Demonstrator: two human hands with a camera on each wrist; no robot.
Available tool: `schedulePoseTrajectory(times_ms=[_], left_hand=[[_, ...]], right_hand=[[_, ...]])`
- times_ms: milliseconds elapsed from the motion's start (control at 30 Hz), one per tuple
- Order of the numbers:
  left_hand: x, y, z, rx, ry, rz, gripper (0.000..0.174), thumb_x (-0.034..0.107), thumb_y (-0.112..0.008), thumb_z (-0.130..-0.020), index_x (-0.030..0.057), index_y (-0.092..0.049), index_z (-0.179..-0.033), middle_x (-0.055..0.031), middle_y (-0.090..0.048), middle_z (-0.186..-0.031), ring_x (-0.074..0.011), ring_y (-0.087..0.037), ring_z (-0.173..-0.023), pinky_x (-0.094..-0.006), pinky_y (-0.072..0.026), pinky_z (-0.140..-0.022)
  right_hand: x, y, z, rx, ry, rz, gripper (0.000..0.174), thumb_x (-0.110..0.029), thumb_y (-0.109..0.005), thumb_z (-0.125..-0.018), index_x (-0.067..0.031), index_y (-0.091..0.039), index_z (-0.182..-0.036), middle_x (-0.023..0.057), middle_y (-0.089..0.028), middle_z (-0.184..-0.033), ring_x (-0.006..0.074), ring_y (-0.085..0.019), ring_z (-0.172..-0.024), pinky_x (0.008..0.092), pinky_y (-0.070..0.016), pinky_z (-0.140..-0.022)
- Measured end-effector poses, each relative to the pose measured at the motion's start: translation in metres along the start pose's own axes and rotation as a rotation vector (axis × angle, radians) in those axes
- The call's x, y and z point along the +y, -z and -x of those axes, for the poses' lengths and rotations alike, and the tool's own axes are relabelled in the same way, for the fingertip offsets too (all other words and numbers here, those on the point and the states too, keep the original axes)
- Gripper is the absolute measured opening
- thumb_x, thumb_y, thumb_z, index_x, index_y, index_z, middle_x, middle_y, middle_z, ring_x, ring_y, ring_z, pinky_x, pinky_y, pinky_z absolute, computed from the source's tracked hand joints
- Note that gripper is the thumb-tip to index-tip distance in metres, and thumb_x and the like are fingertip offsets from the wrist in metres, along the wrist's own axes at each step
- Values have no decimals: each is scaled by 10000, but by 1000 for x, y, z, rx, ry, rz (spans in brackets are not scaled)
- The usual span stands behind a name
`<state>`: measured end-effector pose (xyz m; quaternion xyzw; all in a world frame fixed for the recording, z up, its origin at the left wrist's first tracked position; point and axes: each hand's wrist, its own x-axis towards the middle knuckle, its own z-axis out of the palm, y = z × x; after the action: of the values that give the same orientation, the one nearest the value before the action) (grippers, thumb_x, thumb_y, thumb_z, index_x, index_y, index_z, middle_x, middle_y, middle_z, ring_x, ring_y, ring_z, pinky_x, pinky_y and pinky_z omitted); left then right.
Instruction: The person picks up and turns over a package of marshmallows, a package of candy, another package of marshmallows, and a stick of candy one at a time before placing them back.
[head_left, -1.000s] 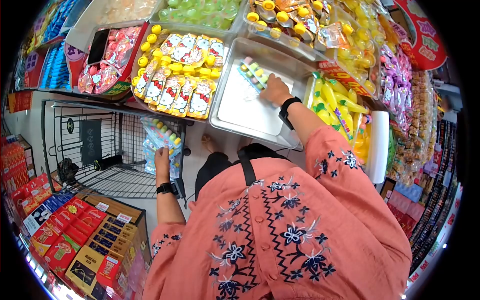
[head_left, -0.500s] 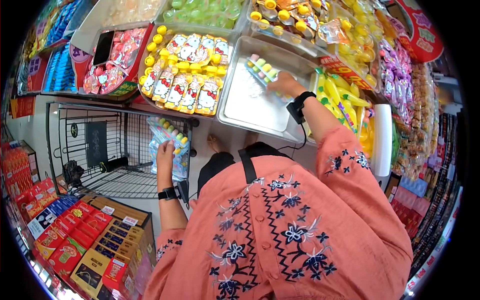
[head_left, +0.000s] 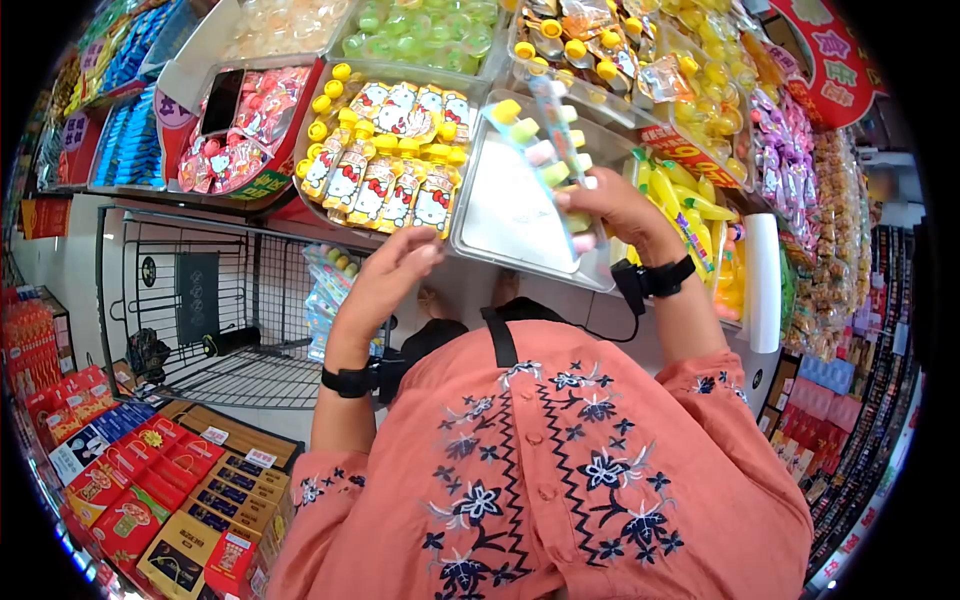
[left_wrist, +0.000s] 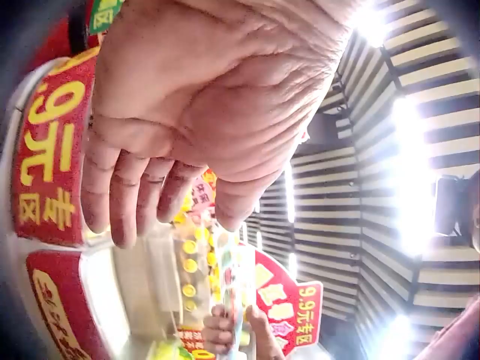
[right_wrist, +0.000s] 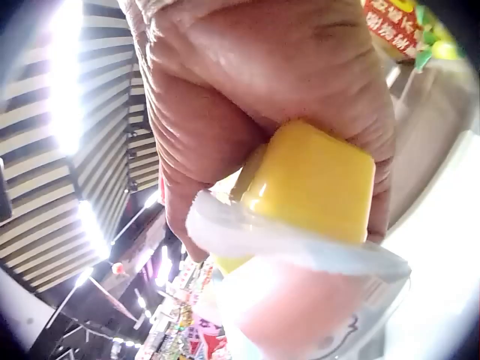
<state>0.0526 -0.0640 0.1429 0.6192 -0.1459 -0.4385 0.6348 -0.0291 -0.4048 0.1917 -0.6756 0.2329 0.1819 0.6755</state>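
My right hand (head_left: 625, 212) grips a pack of small pastel cups (head_left: 540, 153) with a flat film backing, lifted over a nearly bare clear bin (head_left: 485, 245). Yellow, green and pink cups run along its edge. Close up in the right wrist view, a yellow cup (right_wrist: 311, 184) with a pale flange lies under the palm. My left hand (head_left: 385, 280) hovers in front of the bins, fingers extended and nothing in it; the left wrist view shows its palm. Similar packs of cups (head_left: 325, 290) lie in the shopping cart (head_left: 200, 385) below it.
Left of the bin stands a tray of yellow-capped pouches (head_left: 390, 170). A phone (head_left: 222, 102) lies on pink packets farther left. Yellow banana-shaped packs (head_left: 680, 195) and a white roll (head_left: 763, 285) are at right. Stacked gift boxes (head_left: 150, 480) stand behind the cart.
My right hand has raised the pack of cups out of the bin and turned it towards me. My left hand has left the packs in the cart and moved up and right.
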Motion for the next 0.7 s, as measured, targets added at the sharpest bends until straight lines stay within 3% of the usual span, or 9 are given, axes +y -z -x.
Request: schedulePoseTrajectory(times_ms=[67,133,167,200,333,433,467,567,700], left_hand=[[18,-15,-3,-4,-60,141,541,335,-558,-1022,-19,-448,-1417,-153,-572,-1347,-242,-604,-1195,-353,-502,-961],[32,-21,0,-29,-135,290,614,369,-536,-1034,-34,-372,-1468,-144,-534,-1398,-249,-593,-1217,-366,-497,-990],[31,-22,2,-5,-158,358,614,376,-537,-1035,-21,-371,-1474,-140,-527,-1405,-247,-593,-1217,-368,-502,-985],[26,-21,7,25,-180,427,615,382,-538,-1035,-8,-369,-1480,-137,-521,-1412,-246,-592,-1217,-369,-508,-979],[-6,-2,33,161,-175,624,547,361,-504,-1053,27,-388,-1469,-107,-547,-1384,-231,-584,-1232,-399,-543,-959],[-27,15,56,284,-181,812,477,315,-462,-1069,43,-394,-1455,-124,-576,-1345,-251,-613,-1196,-423,-551,-951],[-34,23,66,346,-179,836,482,313,-466,-1066,42,-389,-1458,-139,-580,-1337,-259,-617,-1189,-427,-548,-957],[-57,51,84,594,-234,778,468,326,-490,-1049,11,-459,-1394,-172,-627,-1240,-272,-639,-1149,-418,-546,-950],[-107,100,102,874,-4,602,411,314,-526,-1005,19,-518,-1290,-125,-649,-1180,-207,-653,-1041,-329,-529,-823]], right_hand=[[-27,-34,9,-61,96,104,494,-332,-783,-810,-78,-624,-1203,0,-645,-937,86,-606,-806,253,-514,-678],[-49,-70,13,-200,15,106,549,-355,-791,-792,-77,-613,-1231,25,-662,-979,99,-635,-844,261,-537,-683],[-28,-88,-4,-200,321,145,563,-353,-787,-790,-59,-607,-1234,48,-674,-997,117,-654,-788,273,-551,-603],[-18,-104,-13,-183,436,228,566,-372,-793,-786,-43,-605,-1206,68,-687,-980,133,-661,-718,288,-541,-523],[-48,-158,-12,-407,109,371,531,-366,-771,-799,32,-599,-1106,126,-686,-868,189,-702,-679,294,-544,-552],[-26,-179,-33,-430,64,233,526,-372,-758,-810,41,-609,-1099,129,-688,-849,171,-684,-674,289,-542,-610],[-19,-181,-39,-348,183,379,508,-362,-746,-819,49,-619,-1087,122,-693,-842,153,-663,-675,287,-533,-649],[-5,-181,-48,-376,70,254,446,-314,-733,-875,-17,-591,-1175,24,-641,-853,98,-623,-712,253,-509,-606],[-14,-177,-42,-426,18,225,418,-315,-743,-867,-25,-591,-1127,11,-603,-806,95,-605,-667,248,-487,-560]])
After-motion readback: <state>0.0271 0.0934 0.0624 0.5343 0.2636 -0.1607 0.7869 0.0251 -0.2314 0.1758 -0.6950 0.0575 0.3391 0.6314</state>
